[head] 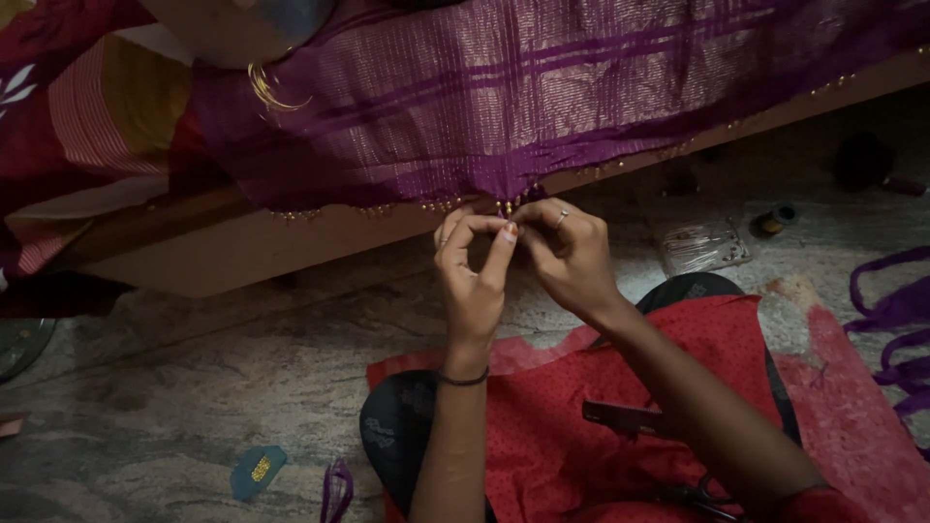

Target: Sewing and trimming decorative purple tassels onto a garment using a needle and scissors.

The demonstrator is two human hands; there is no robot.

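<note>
Head view, looking down at a seated person's lap and both hands.

Left hand: raised, wrist circled by a thin dark band. Thumb and forefinger are pinched together at the lower hem of the purple fabric, close against the other hand. What exactly sits between the fingertips is too small to tell.

Right hand: a ring on one finger, fingers curled and pinched at the same spot on the hem, touching the left hand. It grips the fabric's edge or a thread there; which of the two cannot be told.

Purple fabric: woven with lighter stripes, draped over the edge of a wooden ledge and hanging down in front of it. A row of small gold beads runs along its lower border; both hands meet at the lowest point of the drape.

Surroundings: a red cloth covers the lap, with a dark flat comb-like piece lying on it. On the stone floor: a clear plastic packet just right of the hands, a small spool beyond it, loose purple strips at far right, a small blue object at lower left.
</note>
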